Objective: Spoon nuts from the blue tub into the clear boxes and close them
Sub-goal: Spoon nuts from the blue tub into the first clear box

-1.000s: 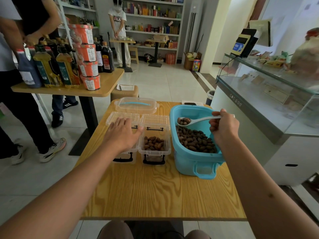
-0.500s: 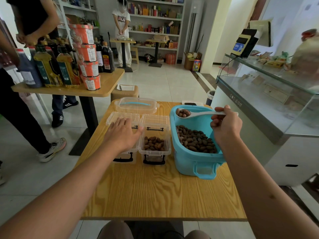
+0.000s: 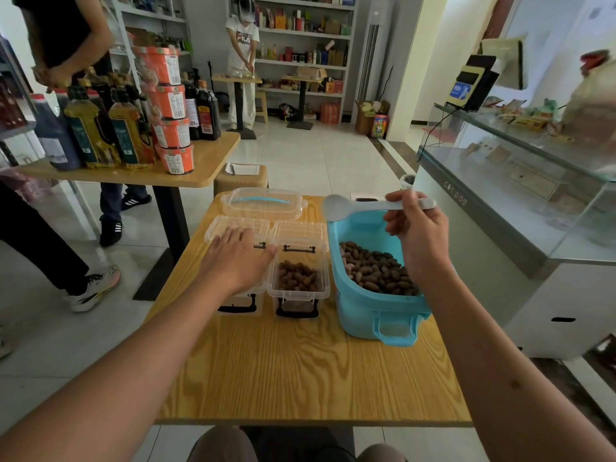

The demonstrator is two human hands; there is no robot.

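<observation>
Two small clear plastic boxes side by side on pale wood-grain table [image 3: 300, 368]; right-hand clear box [image 3: 299, 278] open, part filled with brown nuts [image 3: 296, 278], hinged lid lying back behind it; left-hand clear box [image 3: 240, 261] largely hidden, contents not discernible; larger clear lidded container with blue handle [image 3: 265, 203] behind both, closed.

Left hand [image 3: 238, 258] laid flat over left-hand box, fingers straight, thumb touching rim of right-hand box; steadying, not grasping.

Right hand [image 3: 415, 228] curled round handle of pale grey plastic spoon [image 3: 363, 206]; bowl pointing left, raised above far left corner of rectangular blue plastic tub [image 3: 373, 315]; bowl seen from underside or tilted, load not discernible.

Tub just right of filled box, plenty of nuts left inside.

Key relation: open box lies left of and nearer than spoon bowl; spoon's long axis runs left–right, bowl end already toward the boxes; right hand does the carrying. Judged step: mid-transfer between tub and box; short leftward, downward travel needed, then tip. Boxes not yet closed; task judged well short of done.
</observation>
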